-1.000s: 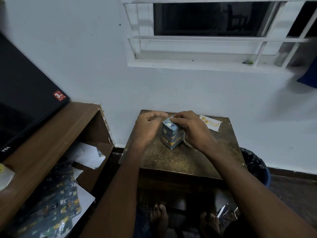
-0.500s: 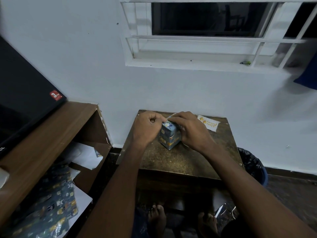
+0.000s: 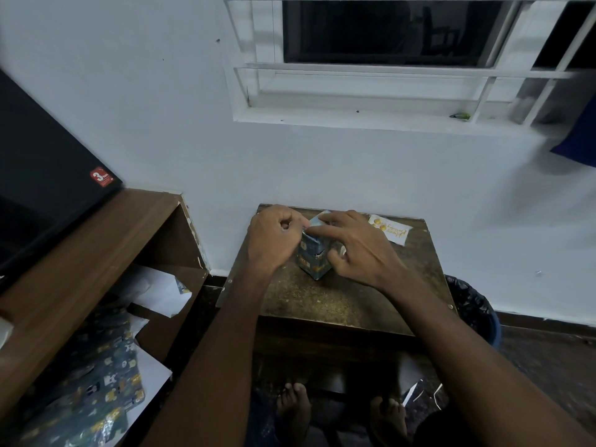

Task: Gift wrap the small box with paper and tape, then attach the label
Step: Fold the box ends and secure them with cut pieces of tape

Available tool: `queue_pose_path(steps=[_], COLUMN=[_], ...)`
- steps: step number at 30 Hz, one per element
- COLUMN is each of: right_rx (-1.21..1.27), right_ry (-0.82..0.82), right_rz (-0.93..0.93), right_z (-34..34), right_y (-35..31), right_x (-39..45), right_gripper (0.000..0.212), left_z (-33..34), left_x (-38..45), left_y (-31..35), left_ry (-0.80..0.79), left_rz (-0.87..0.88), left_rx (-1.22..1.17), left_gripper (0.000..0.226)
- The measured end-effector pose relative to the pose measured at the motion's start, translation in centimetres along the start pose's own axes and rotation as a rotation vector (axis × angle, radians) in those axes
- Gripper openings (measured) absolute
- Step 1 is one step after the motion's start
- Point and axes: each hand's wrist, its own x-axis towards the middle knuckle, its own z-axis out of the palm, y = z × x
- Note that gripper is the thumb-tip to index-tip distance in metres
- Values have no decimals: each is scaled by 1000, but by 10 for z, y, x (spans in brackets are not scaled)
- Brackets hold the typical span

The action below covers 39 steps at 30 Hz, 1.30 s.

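A small box (image 3: 312,259) wrapped in dark blue patterned paper stands on a small brown table (image 3: 322,301) against the wall. My left hand (image 3: 274,240) is curled at the box's upper left edge, fingertips pinching the paper flap there. My right hand (image 3: 358,250) lies over the box's top and right side; its forefinger presses along the top fold and its thumb touches the right face. A white label (image 3: 391,230) with gold print lies flat on the table's far right corner. No tape roll is plainly visible.
A wooden desk (image 3: 96,253) with a black monitor (image 3: 42,188) stands at the left. Spare patterned wrapping paper (image 3: 96,385) and white sheets (image 3: 161,291) lie on its lower shelf. A bin with a black liner (image 3: 471,308) is right of the table. My bare feet are under the table.
My left hand has closed in on the box's top left edge from a little apart. My right hand's forefinger has stretched across the top fold. The box barely moved.
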Motion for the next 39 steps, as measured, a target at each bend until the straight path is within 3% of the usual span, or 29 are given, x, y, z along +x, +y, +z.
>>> queue_pose_path(steps=[6,13,15,18,20,23,27,31,34,39], right_rx=[-8,24,59,172,392,606,635,866,915,1057], right_ry=[-38,-33,-18,12,79,189,41,-84,18,158], right_rz=[-24,2,28,83,158,293,503,619,698,728], right_z=[-4,-6,-8,-6,-3,-1,5,12,13,5], right_y=[0,-3,-4,-2,2,12,24,22,19,18], right_x=[1,1,1,2,3,3,3,2,2,3], right_gripper=[54,51,48,43,43,61,80,61,52,17], left_z=[1,6,10,16,21,23,19,17,15,14], left_x=[1,0,0,0,0,2,4,4,3,2], left_y=[-8,0,6,8,9,8,0,2,5,8], left_ry=[-2,64,91,104,93,35,-146,-153,-146,-180], left_rz=[37,-83,-162,-290,-319,-327,-340,-337,-289,-325], left_rx=[51,65,22,-48,-45,-50,-29,-54,-88,-307], left_gripper=[4,4,15,22,19,27,47,57,52,35])
